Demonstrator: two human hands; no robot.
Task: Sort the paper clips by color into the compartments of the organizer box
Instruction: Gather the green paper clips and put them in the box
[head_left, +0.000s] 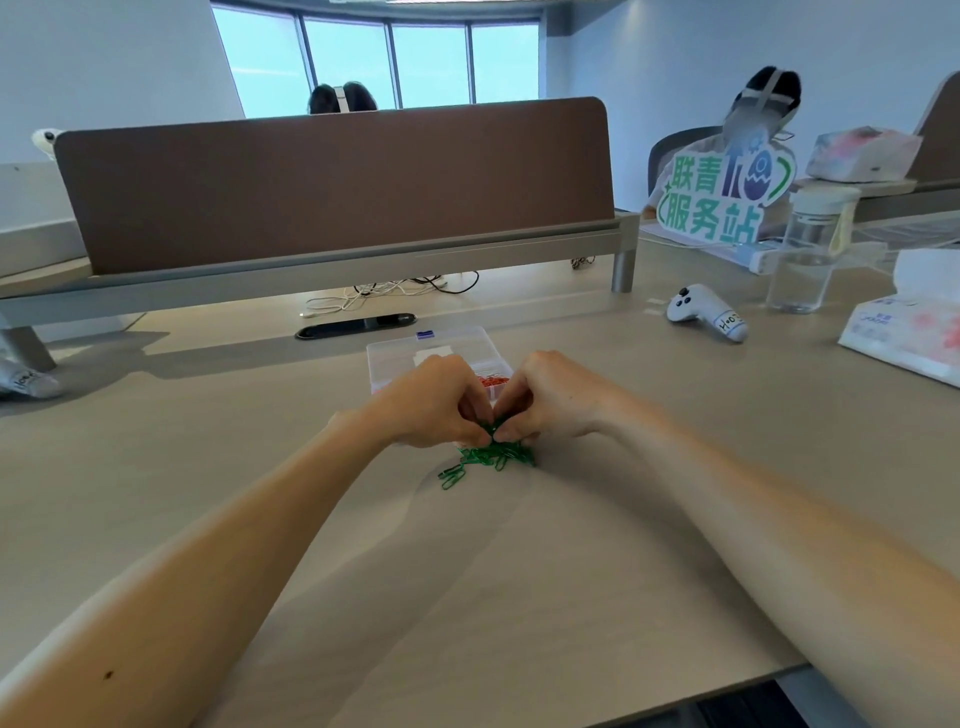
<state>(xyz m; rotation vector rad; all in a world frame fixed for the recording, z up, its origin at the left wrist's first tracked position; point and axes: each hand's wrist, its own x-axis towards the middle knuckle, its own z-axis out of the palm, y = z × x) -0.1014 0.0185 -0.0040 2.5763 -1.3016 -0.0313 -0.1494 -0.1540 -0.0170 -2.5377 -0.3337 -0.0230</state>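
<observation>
1. Hiding most of the organizer box (410, 356) just above mid-frame, both hands block the view of its compartment walls. A drop made blind could land green in with the red paper clips (493, 381) that show between the hands.
2. At centre frame, the left hand (436, 402) has its fingers (470, 434) curled, pinching the top of the green paper clips (493, 457). A thin pinch on slick wire may slip as the hand rises.
3. Just below and left of the heap, a few stray clips (452, 475) lie apart on the counter (519, 571). They are easy to overlook and leave unsorted.
4. The green heap itself rests on the counter, touching the near side of the box as far as I can tell, and looks tangled. Lifting one clump could drag a hooked chain that sheds clips on the way over the rim.
5. Right of centre, the right hand (545, 397) also has its fingers curled onto the same clump, fingertips meeting the left hand's. If the two hands pull in different directions, linked clips may spring loose and scatter across the counter.
</observation>
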